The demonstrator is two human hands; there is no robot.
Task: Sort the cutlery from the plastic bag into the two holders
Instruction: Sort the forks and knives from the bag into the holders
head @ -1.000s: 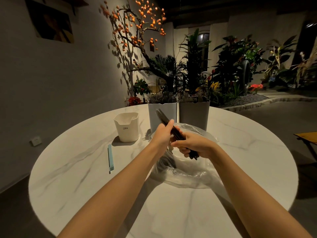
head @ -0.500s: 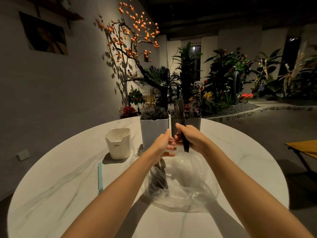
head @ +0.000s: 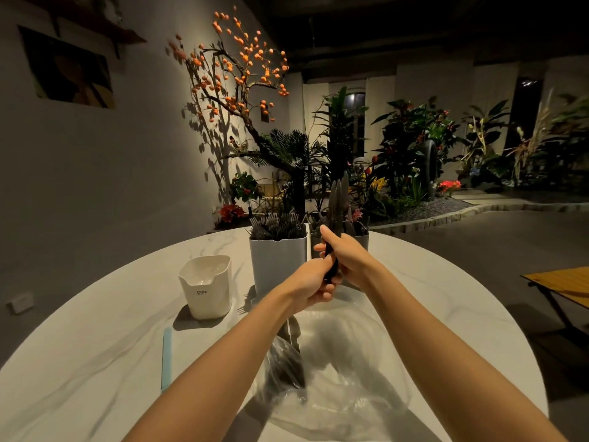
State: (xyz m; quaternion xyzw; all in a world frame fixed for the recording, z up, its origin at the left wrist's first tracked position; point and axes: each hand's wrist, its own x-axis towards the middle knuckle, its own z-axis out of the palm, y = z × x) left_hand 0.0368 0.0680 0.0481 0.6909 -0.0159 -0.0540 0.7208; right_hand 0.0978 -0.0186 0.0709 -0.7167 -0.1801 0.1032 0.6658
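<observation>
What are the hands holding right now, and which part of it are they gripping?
Both hands hold a bundle of dark knives upright, blades up. The right hand grips the handles higher; the left hand grips their lower ends.

A round white marble table (head: pixel 446 314) fills the lower frame. At centre stand two holders side by side, the left holder (head: pixel 277 266) touching the right holder (head: pixel 361 242). Left of them stands a white cup (head: pixel 207 288). A blue strip (head: pixel 166 358) lies lower left. A clear bag (head: pixel 344 371) lies bottom centre.
</observation>
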